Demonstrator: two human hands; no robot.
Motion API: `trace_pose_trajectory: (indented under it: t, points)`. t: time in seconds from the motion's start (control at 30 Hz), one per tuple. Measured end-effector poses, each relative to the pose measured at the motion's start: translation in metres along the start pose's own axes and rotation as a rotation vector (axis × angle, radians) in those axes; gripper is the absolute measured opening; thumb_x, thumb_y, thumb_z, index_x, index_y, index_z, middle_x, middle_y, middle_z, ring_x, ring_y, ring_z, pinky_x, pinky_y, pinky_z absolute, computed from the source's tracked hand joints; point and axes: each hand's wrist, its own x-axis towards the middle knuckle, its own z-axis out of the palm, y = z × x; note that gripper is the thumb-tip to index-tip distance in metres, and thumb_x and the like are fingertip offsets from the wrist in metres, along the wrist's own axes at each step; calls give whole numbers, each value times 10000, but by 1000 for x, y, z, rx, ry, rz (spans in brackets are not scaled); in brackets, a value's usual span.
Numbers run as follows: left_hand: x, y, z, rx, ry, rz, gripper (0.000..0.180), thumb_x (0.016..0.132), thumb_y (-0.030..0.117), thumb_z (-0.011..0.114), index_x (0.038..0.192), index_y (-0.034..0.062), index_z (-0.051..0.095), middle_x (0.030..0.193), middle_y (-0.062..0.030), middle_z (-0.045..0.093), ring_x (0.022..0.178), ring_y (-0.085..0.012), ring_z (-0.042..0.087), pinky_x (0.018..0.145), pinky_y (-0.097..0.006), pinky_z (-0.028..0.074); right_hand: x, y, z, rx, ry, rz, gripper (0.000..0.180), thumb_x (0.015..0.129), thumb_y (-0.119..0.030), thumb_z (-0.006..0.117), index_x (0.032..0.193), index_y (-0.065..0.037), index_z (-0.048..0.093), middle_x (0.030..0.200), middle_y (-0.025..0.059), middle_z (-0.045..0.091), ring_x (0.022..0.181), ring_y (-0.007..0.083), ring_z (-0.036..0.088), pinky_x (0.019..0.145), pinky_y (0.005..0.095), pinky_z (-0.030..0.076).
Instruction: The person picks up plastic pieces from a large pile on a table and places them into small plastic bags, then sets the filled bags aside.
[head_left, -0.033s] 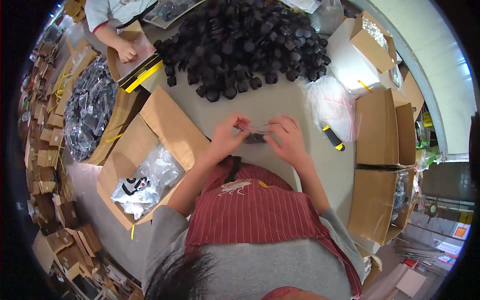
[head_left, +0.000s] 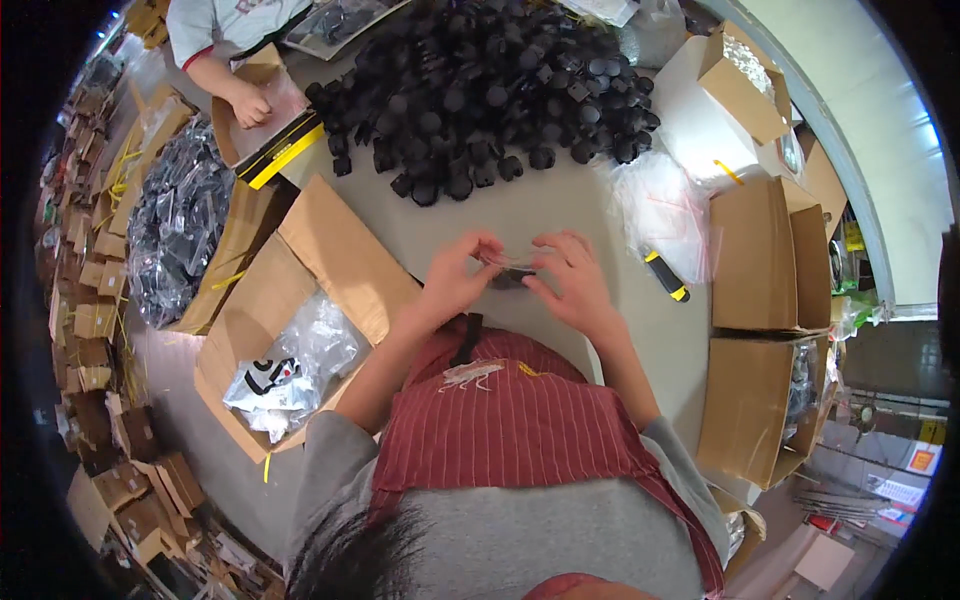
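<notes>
Between my two hands, just in front of my apron, is a small clear plastic bag [head_left: 517, 264] with a dark part [head_left: 509, 279] in or under it; which of these I cannot tell. My left hand [head_left: 462, 273] pinches the bag's left side with thumb and fingers. On the other side, my right hand [head_left: 573, 281] has its thumb and fingers closed on the bag's right edge. Beyond both hands lies a big pile of black plastic parts [head_left: 470, 100], rounded and knob-like. Flat clear bags [head_left: 655, 205] lie in a loose stack to the right.
A yellow and black utility knife [head_left: 667, 277] rests on the table [head_left: 560, 215] at right. Cardboard boxes [head_left: 757, 255] line the right side. An open carton [head_left: 330, 235] with plastic bags stands at left, near a box of wrapped parts [head_left: 180, 220]. Another person's hand [head_left: 250, 104] is over a box.
My right fingers have shifted very slightly to the left, and the bag between my hands looks a little flatter. Otherwise the scene is the same.
</notes>
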Motion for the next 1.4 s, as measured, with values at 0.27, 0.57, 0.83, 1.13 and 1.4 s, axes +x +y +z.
trace_pose_trajectory:
  t: [0.27,0.57,0.83,1.13,1.4]
  points:
    - [26,-16,-17,-151,-95,-109,143,860,72,696,989,21,660,902,-52,705,853,-162,667,824,-297,516,4,11,11,93,-14,102,129,771,-70,728,869,-69,644,962,54,657,916,286,603,849,393,468]
    - [36,15,-12,314,-79,373,101,803,44,712,894,55,668,821,-87,676,750,-253,648,684,-352,505,17,-13,6,130,-38,366,194,805,-81,704,977,-59,616,962,74,647,918,301,599,851,403,465]
    - [46,29,-4,233,-232,492,120,780,21,707,880,60,654,819,-97,654,740,-309,608,644,-382,481,8,-12,0,185,-55,267,143,813,-60,650,938,-71,582,888,96,610,886,322,588,878,409,442]
    - [66,34,10,137,-110,416,113,819,40,710,923,45,665,816,-84,678,759,-217,658,710,-321,504,-35,-8,-45,206,70,387,103,802,-44,653,879,-52,584,811,104,567,776,279,561,787,360,457]
    - [99,7,73,12,-307,69,154,898,123,667,1016,24,662,874,-97,709,819,-213,689,766,-310,523,-103,-11,-135,557,634,1046,59,913,-39,606,857,-53,589,797,-15,560,735,101,529,645,274,433]
